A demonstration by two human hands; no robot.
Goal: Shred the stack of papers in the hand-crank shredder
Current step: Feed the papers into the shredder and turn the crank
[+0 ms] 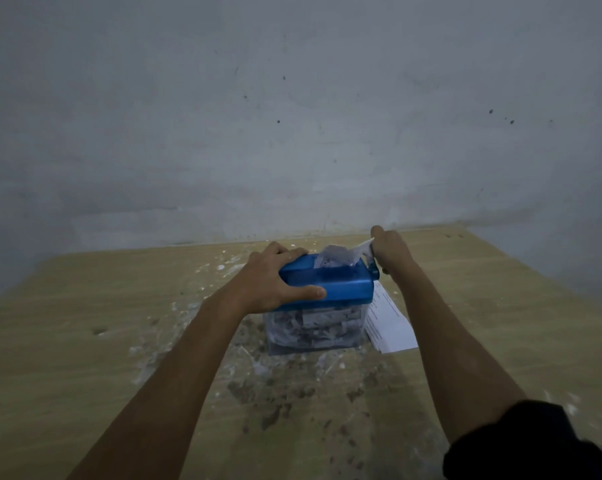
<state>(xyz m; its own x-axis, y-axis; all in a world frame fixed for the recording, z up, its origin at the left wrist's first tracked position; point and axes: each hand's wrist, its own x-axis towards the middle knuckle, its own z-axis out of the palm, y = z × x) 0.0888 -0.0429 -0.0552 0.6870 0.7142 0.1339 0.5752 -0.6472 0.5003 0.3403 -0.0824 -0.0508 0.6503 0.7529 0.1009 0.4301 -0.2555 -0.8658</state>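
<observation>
A small hand-crank shredder with a blue top and a clear bin stands mid-table. The bin is packed with paper strips. A crumpled sheet sticks up out of the slot in the blue top. My left hand grips the left end of the blue top, thumb along its front. My right hand is curled round the crank handle at the shredder's right end; the handle itself is mostly hidden. A stack of printed papers lies flat on the table just right of the bin.
The wooden table is speckled with white paint splashes and dark stains around the shredder. A bare grey wall rises right behind the table's far edge. My right sleeve is black.
</observation>
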